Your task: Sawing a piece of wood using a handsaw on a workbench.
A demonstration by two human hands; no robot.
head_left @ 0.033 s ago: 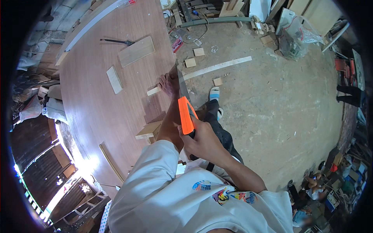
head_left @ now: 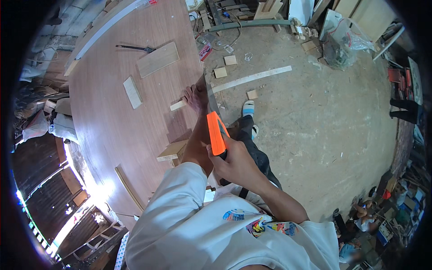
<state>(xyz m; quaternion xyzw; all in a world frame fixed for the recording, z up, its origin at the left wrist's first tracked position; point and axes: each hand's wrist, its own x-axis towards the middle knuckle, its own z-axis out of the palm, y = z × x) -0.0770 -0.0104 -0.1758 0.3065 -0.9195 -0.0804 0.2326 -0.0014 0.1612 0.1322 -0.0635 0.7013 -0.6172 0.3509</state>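
Observation:
A hand saw with an orange handle (head_left: 217,135) is gripped in my right hand (head_left: 234,164). Its blade (head_left: 209,92) points away from me and meets a pale wooden strip (head_left: 252,78) at the table's right edge. My left hand (head_left: 196,99) presses on that strip, fingers curled over it, just left of the blade. The strip's short end (head_left: 177,105) rests on the table, and its long part reaches out over the floor. Just where the blade touches the wood is partly hidden by my hand.
On the brown table (head_left: 108,121) lie a wide board (head_left: 158,60), a small wood piece (head_left: 132,92) and a dark slim tool (head_left: 135,47). A wooden block (head_left: 173,150) sits by my left arm. Offcuts (head_left: 220,72) and a plastic bag (head_left: 339,49) lie on the floor. People sit at lower right.

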